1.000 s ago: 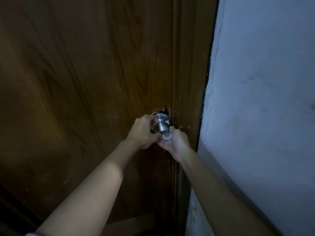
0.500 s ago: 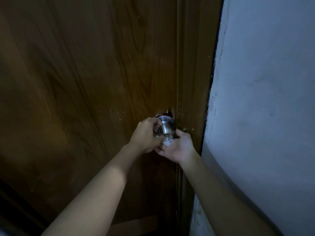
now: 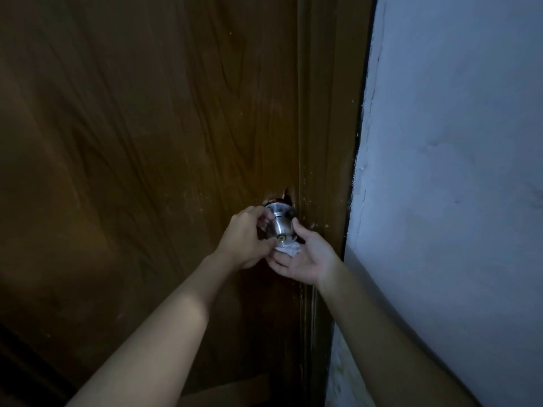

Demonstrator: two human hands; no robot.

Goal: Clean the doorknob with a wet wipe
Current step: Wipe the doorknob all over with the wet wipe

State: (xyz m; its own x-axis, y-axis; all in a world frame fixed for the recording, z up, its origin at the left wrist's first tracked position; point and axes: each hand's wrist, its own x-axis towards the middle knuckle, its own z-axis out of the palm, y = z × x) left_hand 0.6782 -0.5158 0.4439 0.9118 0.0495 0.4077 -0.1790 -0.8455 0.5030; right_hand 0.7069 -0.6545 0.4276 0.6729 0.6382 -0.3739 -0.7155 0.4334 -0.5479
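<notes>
Mid-wipe, I'd say: the scrubbing step itself, not the setup. The doorknob (image 3: 279, 223) sits on the brown door (image 3: 147, 142), right by the door's edge next to the frame (image 3: 326, 142), w/ the pale wall (image 3: 455, 171) beyond that. My left hand (image 3: 245, 240) is on the knob's left side, fingers curled over the top-left of the metal and thumb reaching toward the keyhole face; grip is narrow, closed onto the knob, prob. steadying it. My right hand (image 3: 308, 258) is palm-up just below and right of the knob, fingers spread fairly wide, thumb tip touching the knob's right flank. The wet wipe (image 3: 289, 248) is a small white bunch lying on those fingers, pressed up against the knob's underside, so it's cupped more than pinched; can't tell whether any fingers under it are actually clamping it. Top and front of the knob are bare metal w/ no wipe on them. Whether they've been done already I can't say from this. Next move, as I judge it: keep the wipe pushed to the metal and drag it round from the underside up the right flank and over the face, shifting my left fingers out of the way so their patch gets covered too. Needs firmer hold on the wipe first, since a loose cup could let it slide off and drop.
</notes>
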